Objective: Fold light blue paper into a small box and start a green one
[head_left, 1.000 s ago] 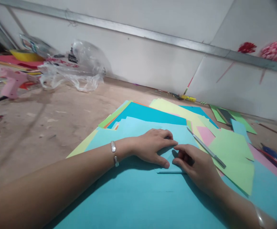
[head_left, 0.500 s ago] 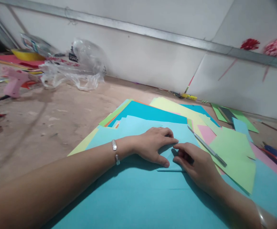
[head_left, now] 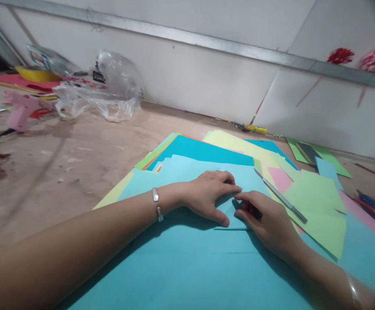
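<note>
My left hand (head_left: pixel 208 196) lies open on a folded piece of light blue paper (head_left: pixel 235 223), thumb and fingers spread apart. At the paper's right side is my right hand (head_left: pixel 265 219), its fingers curled and its thumb and index finger at the paper. The right hand's grip on the edge is partly hidden. Under both hands spreads a large light blue sheet (head_left: pixel 187 267). A slim grey pen-like tool (head_left: pixel 281 196) rests on the papers just beyond my right hand.
Behind are blue (head_left: pixel 200 150) and yellow sheets. Green paper pieces (head_left: pixel 320 211) and blue-and-red-handled scissors (head_left: pixel 373 211) lie on the right. A pink glue gun (head_left: pixel 21 110) and a clear plastic bag (head_left: pixel 116 86) occupy the left. A white wall (head_left: pixel 190 73) bounds the back.
Both hands keep nearly the same place and pose on the paper. The view has shifted very slightly.
</note>
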